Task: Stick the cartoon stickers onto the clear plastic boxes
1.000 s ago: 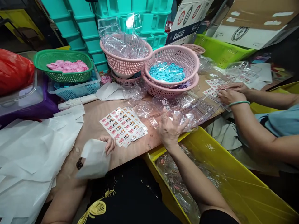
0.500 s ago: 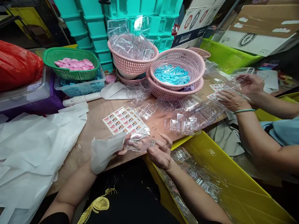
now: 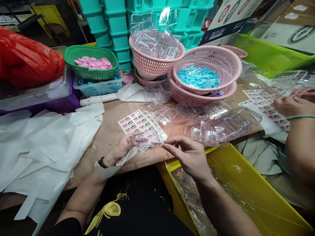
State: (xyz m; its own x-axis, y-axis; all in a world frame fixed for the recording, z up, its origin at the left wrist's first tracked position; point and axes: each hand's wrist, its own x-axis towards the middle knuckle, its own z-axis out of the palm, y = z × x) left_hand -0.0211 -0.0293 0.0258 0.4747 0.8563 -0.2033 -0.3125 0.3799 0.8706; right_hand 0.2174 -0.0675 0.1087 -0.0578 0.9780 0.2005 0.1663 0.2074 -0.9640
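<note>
My left hand [image 3: 124, 147] is closed on one end of a clear plastic case [image 3: 147, 133], held tilted over the table's front edge. A strip of pale backing paper [image 3: 105, 171] hangs from this hand and crosses the wrist below a dark beaded bracelet. My right hand [image 3: 190, 155] has its thumb and forefinger pinched at the case's right side, on a small pale piece [image 3: 157, 143]; whether that is a sticker or part of the case, I cannot tell. Just beyond the case, sticker sheets [image 3: 137, 121] with printed cartoon figures lie on the table, partly covered.
Clear plastic cases [image 3: 209, 132] lie to the right. Pink baskets [image 3: 204, 54] and a green basket [image 3: 91, 72] stand at the back. White paper [image 3: 49, 147] is heaped at left. A yellow bin [image 3: 246, 177] sits below right, near a co-worker's hands [image 3: 295, 101].
My left hand has turned, showing its bracelet, with the paper now lower. My right hand has shifted right and pinches at the case's right side. The view has swung left.
</note>
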